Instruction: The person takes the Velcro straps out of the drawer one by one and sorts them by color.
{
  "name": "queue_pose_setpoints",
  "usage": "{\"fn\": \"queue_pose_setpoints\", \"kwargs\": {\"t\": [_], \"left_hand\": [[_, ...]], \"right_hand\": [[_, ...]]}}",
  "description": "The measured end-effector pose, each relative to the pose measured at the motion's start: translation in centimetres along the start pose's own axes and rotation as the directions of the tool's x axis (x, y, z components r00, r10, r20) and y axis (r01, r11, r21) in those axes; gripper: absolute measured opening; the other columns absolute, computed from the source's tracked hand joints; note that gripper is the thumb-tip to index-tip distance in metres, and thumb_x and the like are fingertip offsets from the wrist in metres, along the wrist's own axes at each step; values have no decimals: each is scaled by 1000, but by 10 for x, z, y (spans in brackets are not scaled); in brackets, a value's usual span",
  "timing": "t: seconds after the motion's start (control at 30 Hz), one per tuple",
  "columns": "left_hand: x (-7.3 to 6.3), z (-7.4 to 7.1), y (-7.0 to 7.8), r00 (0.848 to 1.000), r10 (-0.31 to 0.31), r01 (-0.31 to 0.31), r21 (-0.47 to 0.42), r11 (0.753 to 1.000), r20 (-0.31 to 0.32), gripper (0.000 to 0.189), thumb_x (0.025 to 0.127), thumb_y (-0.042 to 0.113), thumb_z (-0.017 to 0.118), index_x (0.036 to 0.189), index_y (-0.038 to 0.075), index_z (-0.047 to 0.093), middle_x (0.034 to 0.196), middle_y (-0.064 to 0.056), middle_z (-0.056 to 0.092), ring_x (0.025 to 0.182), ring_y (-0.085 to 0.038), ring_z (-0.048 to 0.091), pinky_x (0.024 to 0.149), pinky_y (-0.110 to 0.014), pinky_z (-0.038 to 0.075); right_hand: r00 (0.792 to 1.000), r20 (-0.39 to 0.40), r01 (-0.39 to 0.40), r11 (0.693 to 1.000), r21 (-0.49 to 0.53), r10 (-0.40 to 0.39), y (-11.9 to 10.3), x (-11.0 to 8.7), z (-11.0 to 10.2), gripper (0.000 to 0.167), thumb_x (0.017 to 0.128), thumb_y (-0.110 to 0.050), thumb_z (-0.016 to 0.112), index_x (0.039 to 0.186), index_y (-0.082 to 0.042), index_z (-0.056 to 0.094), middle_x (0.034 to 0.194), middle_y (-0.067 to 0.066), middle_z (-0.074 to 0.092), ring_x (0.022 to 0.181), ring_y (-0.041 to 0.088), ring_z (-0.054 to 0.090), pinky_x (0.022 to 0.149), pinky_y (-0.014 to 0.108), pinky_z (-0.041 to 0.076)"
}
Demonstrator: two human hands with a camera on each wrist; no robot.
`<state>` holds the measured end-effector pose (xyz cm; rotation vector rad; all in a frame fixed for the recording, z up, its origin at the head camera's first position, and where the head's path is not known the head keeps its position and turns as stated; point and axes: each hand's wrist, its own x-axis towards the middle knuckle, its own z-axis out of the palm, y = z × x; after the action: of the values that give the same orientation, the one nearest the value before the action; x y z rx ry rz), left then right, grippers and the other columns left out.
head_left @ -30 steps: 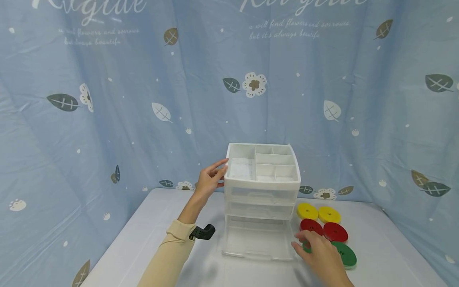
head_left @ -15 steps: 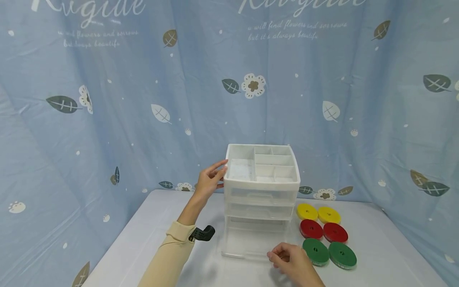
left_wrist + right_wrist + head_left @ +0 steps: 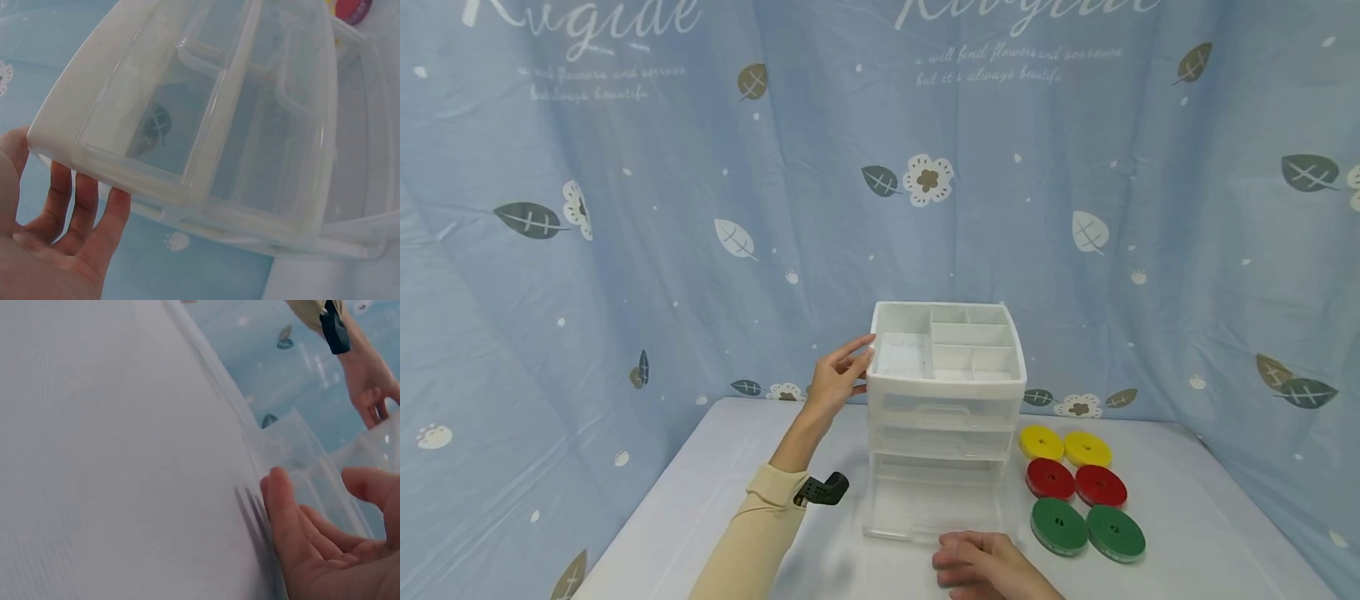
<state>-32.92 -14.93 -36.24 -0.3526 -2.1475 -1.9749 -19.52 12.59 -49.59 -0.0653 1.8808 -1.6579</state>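
Observation:
A white drawer unit (image 3: pixel 946 381) with a divided top tray stands on the table, its clear bottom drawer (image 3: pixel 917 496) pulled out. Against the unit's upper left side rests my left hand (image 3: pixel 833 379), fingertips touching the outer wall; the left wrist view shows the fingers (image 3: pixel 81 209) only slightly bent there. My right hand (image 3: pixel 988 567) is at the right part of the bottom drawer's front edge. In the right wrist view its thumb (image 3: pixel 369 487) and fingers (image 3: pixel 287 528) are spread apart with nothing between them; whether they touch the drawer I cannot tell.
Right of the unit lie two yellow discs (image 3: pixel 1087 449), two red discs (image 3: pixel 1101 486) and two green discs (image 3: pixel 1116 533), in pairs. A blue patterned curtain (image 3: pixel 820 167) hangs behind the white table (image 3: pixel 1195 508).
My right hand has moved left from above the green discs to the front of the bottom drawer, and its fingers have spread. The left hand stays at the unit's side.

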Motion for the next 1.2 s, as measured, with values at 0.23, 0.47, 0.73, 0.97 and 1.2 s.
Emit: {"fn": "queue_pose_setpoints", "kwargs": {"t": [0.23, 0.47, 0.73, 0.97, 1.2], "left_hand": [[1, 0, 0, 1000, -12, 12, 8, 1000, -3, 33, 95, 40, 64, 128, 38, 64, 97, -9, 64, 85, -15, 65, 83, -38, 63], [2, -1, -2, 1000, -9, 9, 14, 1000, 1, 37, 94, 42, 63, 131, 35, 62, 103, -17, 64, 86, -14, 66, 82, -37, 63], [4, -3, 0, 998, -46, 46, 6, 999, 35, 41, 98, 33, 60, 138, 27, 58, 113, -24, 62, 85, -9, 65, 87, -41, 62], [5, -2, 0, 998, -52, 52, -7, 999, 33, 40, 98, 32, 61, 138, 27, 59, 112, -25, 61, 84, -9, 65, 88, -44, 61], [2, -1, -1, 1000, -23, 23, 1, 1000, 6, 38, 95, 42, 63, 132, 35, 62, 107, -18, 64, 85, -12, 66, 83, -39, 63]], "right_hand": [[994, 100, -74, 949, 305, 45, 5, 5, -1, 71, 101, -40, 54, 147, 10, 34, 126, 16, 67, 112, 24, 68, 102, 36, 54], [996, 85, -76, 826, 559, 34, 6, 10, 13, 71, 105, -24, 49, 151, 14, 11, 129, 20, 65, 120, 30, 64, 109, 38, 48], [999, 30, -44, 727, 685, 33, 7, 13, 22, 57, 109, -18, 37, 151, 12, 14, 124, 20, 67, 121, 30, 63, 110, 36, 48], [1000, 20, -22, 688, 725, 10, 6, 11, 26, 54, 110, -19, 29, 151, 11, 12, 127, 20, 65, 124, 29, 60, 111, 36, 46], [999, 25, 13, 700, 714, -44, 5, 11, 26, 53, 110, -22, 25, 151, 11, 15, 130, 20, 64, 123, 26, 62, 112, 35, 44]]}}
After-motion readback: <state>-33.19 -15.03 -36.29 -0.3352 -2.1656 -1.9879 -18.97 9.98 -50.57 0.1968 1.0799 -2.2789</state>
